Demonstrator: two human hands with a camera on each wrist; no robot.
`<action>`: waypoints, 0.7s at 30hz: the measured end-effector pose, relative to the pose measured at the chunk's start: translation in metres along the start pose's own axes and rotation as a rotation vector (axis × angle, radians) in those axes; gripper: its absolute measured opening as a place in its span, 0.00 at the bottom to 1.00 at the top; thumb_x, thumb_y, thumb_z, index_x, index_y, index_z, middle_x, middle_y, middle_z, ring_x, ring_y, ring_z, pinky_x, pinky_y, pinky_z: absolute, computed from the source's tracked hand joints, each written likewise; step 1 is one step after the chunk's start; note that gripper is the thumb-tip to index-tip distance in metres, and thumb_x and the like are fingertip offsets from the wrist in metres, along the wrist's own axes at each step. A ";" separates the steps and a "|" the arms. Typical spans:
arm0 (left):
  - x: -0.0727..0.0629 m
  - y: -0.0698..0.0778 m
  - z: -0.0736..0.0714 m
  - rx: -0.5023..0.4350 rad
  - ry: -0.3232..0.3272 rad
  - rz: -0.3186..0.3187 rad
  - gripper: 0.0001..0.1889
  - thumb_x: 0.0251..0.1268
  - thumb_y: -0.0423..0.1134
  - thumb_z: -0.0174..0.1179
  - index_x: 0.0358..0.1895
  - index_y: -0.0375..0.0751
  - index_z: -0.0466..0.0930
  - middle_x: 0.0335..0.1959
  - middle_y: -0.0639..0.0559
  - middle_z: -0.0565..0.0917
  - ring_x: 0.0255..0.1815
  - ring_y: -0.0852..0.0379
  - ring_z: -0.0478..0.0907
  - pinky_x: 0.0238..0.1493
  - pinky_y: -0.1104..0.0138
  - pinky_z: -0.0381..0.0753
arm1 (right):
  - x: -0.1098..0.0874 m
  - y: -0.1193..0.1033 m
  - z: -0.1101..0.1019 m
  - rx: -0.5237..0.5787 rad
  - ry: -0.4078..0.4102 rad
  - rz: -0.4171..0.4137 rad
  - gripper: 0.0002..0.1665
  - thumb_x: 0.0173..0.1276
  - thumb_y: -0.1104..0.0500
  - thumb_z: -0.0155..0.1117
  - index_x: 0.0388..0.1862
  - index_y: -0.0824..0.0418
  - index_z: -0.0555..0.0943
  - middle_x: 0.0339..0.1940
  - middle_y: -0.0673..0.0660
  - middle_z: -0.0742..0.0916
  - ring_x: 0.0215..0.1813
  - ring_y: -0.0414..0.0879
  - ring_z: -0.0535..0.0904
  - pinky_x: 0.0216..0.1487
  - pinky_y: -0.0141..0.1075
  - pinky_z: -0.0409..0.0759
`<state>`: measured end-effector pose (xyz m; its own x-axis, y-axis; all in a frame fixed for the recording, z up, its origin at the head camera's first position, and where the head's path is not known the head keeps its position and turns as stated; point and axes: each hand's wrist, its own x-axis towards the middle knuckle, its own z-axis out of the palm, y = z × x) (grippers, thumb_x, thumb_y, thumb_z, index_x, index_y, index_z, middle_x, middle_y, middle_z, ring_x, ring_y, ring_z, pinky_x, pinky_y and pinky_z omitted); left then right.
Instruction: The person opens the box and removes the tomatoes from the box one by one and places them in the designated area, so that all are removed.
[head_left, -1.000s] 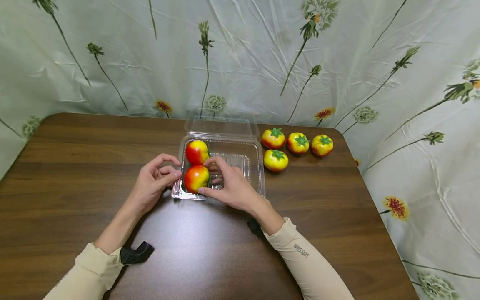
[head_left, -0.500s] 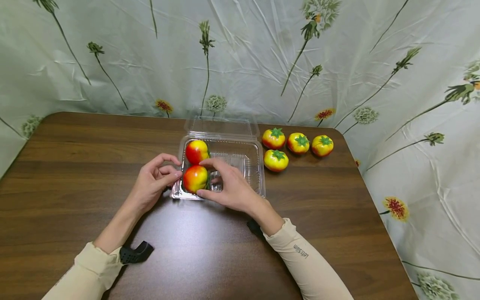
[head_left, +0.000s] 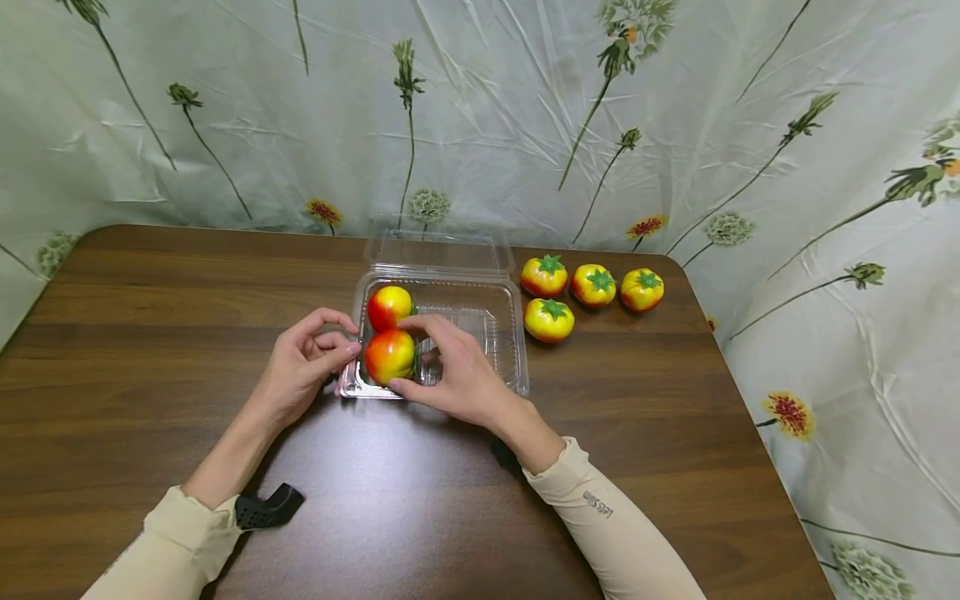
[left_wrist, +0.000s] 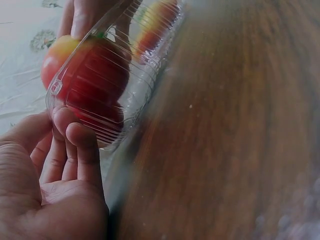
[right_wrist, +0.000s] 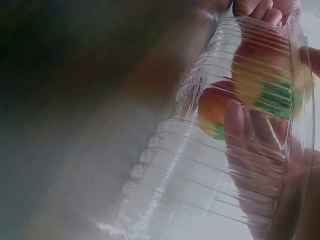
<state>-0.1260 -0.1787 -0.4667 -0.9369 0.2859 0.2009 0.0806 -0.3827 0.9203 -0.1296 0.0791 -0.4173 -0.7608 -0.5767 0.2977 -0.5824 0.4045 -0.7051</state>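
A clear plastic clamshell container (head_left: 507, 287) lies with its lid up at the table's back. At its left end are two red-and-yellow tomatoes, a far one (head_left: 389, 307) and a near one (head_left: 389, 357). My right hand (head_left: 461, 367) reaches in from the right and grips the near tomato, thumb at its front and fingers behind. Green leaves on its right side show through the wall in the right wrist view. My left hand (head_left: 303, 358) pinches the container's left rim; in the left wrist view its fingertips (left_wrist: 80, 134) sit right at the clear edge.
Several similar tomatoes (head_left: 549, 320) with green leaf tops stand right of the container on the brown wooden table (head_left: 637, 467). The lid (head_left: 442, 250) leans back near a flower-print curtain (head_left: 495, 125). Black wrist devices (head_left: 270, 507) are strapped at both sleeves.
The near tomato has shifted slightly left under my right hand. The far tomato has settled a little lower. My left hand stays at the rim, and the head view has drifted slightly.
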 end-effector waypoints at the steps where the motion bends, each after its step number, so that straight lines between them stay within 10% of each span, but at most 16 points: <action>1: 0.000 0.000 0.000 0.002 0.001 -0.002 0.12 0.72 0.16 0.55 0.52 0.32 0.74 0.28 0.49 0.86 0.20 0.57 0.75 0.18 0.72 0.78 | 0.000 0.000 -0.001 0.004 0.008 -0.003 0.38 0.63 0.54 0.81 0.68 0.60 0.74 0.64 0.55 0.82 0.58 0.44 0.82 0.52 0.36 0.90; 21: 0.000 0.001 -0.001 0.023 -0.018 -0.034 0.11 0.74 0.18 0.56 0.53 0.33 0.73 0.28 0.48 0.86 0.18 0.56 0.79 0.19 0.69 0.83 | -0.001 0.000 -0.021 0.036 0.144 -0.036 0.36 0.60 0.53 0.81 0.66 0.58 0.79 0.60 0.53 0.83 0.58 0.43 0.81 0.53 0.38 0.89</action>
<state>-0.1262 -0.1799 -0.4662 -0.9331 0.3142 0.1750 0.0567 -0.3521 0.9342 -0.1347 0.0945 -0.4046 -0.7746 -0.4811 0.4105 -0.6011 0.3584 -0.7143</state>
